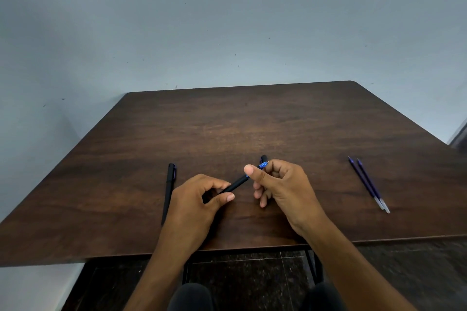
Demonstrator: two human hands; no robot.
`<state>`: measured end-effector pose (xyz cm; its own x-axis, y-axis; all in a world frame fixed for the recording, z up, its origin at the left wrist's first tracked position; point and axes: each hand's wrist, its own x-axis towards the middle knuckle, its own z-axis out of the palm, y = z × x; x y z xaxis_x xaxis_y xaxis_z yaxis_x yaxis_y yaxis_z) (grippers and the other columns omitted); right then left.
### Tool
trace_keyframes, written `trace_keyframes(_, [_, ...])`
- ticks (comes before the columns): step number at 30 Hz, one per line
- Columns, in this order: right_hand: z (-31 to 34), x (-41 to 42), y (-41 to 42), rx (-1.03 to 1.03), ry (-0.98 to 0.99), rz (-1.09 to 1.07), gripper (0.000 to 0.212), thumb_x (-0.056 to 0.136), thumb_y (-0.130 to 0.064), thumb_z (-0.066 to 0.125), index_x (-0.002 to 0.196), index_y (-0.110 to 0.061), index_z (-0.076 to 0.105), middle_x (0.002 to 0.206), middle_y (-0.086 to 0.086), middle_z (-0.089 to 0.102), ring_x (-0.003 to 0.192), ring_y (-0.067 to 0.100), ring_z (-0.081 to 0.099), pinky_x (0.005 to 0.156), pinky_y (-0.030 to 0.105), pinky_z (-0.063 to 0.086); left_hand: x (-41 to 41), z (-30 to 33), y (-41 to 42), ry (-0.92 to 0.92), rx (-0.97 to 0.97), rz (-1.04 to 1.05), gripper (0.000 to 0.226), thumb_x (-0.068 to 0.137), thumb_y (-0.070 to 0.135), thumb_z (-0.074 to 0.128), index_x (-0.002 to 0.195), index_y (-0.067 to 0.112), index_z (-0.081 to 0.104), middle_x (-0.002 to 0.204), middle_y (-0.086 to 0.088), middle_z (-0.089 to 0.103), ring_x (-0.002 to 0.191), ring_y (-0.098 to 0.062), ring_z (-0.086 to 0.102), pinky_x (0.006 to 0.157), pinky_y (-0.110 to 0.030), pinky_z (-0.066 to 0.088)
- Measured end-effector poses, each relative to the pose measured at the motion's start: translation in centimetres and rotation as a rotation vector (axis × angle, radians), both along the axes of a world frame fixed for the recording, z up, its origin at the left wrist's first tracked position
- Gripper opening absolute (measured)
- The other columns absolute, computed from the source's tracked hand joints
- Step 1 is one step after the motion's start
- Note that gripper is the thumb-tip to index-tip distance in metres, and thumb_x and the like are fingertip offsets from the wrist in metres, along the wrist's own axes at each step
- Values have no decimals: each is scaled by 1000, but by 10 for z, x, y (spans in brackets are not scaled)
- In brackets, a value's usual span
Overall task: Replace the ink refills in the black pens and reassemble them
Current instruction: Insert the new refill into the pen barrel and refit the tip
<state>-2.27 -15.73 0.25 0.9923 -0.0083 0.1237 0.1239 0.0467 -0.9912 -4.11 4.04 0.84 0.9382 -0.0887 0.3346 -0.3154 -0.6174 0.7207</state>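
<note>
Left hand (199, 199): fingers clamp the black pen barrel (236, 184), steadying it.
Right hand (280, 184): fingers pinch its blue tip section (262, 165), apparently unscrewing.

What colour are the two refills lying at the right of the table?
Dark blue with clear tips, the refills in the head view.

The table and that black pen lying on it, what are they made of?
The table looks like dark wood or wood-look laminate: brown grain streaks, soft sheen. The black pen lying beside the left hand looks like matte plastic, dull with no shine; I can't be sure.
</note>
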Motion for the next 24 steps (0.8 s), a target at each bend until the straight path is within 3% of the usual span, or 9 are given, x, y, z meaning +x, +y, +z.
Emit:
trace_keyframes(4, [1, -1, -4, 105, 11, 81, 25, 83, -13, 82, 107, -12, 74, 70, 12, 68, 55, 22, 60, 51, 29, 50, 0, 1, -1, 1, -15, 4, 20, 81, 21, 83, 95, 33, 76, 90, 20, 69, 95, 7, 62, 79, -2, 42])
trace_keyframes(6, [0, 0, -7, 129, 17, 108, 18, 86, -5, 77, 103, -11, 78, 72, 13, 69, 62, 26, 60, 56, 31, 50, -1, 1, -1, 1, -14, -1, 24, 81, 21, 83, 93, 39, 73, 89, 20, 69, 95, 7, 62, 78, -2, 42])
trace_keyframes(10, [-2, 1, -6, 100, 27, 68, 6, 86, -10, 79, 90, -6, 79, 70, 14, 69, 61, 31, 57, 58, 32, 50, 0, 1, -1, -10, 13, 2, 21, 81, 22, 82, 94, 36, 74, 90, 21, 69, 96, 8, 61, 79, -1, 41])
trace_keyframes(15, [-2, 0, -3, -17, -1, 11, 27, 83, -32, 83, 72, -10, 72, 65, 13, 71, 50, 22, 60, 54, 25, 52, 0, 0, 0, -21, 22, -9, 19, 82, 23, 82, 95, 34, 75, 90, 21, 69, 95, 9, 61, 80, -1, 41])
trace_keyframes(19, [1, -3, -1, -25, -6, -35, 45, 79, -42, 82, 77, 0, 66, 65, 17, 71, 49, 24, 58, 54, 23, 51, 1, -1, 0, -26, 23, 4, 17, 81, 24, 82, 96, 29, 77, 90, 20, 69, 95, 8, 61, 79, -1, 41])
trace_keyframes(21, [2, -2, -2, 42, 12, -38, 43, 77, -37, 85, 89, 0, 66, 68, 17, 71, 52, 27, 59, 53, 27, 52, 1, -1, 0, -32, 16, 12, 16, 81, 23, 83, 96, 28, 77, 89, 19, 70, 94, 7, 62, 78, -1, 41])
trace_keyframes(24, [2, -1, -4, 162, 18, -9, 29, 81, -11, 83, 106, -5, 70, 75, 11, 69, 61, 28, 61, 53, 36, 53, 1, -1, -1, -21, 27, 16, 17, 81, 23, 83, 96, 29, 77, 89, 20, 69, 94, 8, 61, 78, -1, 41])
